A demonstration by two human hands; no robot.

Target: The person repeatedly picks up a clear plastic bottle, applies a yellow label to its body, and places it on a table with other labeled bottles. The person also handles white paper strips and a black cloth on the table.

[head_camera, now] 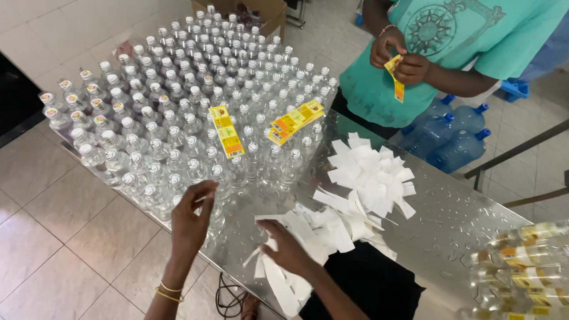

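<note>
My left hand [191, 220] is raised at the near edge of a crowd of small clear capped bottles [188, 100] and touches the cap of one of them; whether it grips the bottle I cannot tell. My right hand [286, 247] rests with spread fingers on a heap of white paper backing strips [325, 231] on the wet metal table [450, 217]. Two stacks of yellow labels [227, 132] lie on top of the bottles, the second stack [294, 122] to the right.
Across the table a person in a teal shirt [475, 27] peels a yellow label [395, 77] with both hands. Labelled bottles [534, 265] lie at the right. Blue water jugs [451, 135] stand on the tiled floor. A cardboard box [241, 7] sits behind the bottles.
</note>
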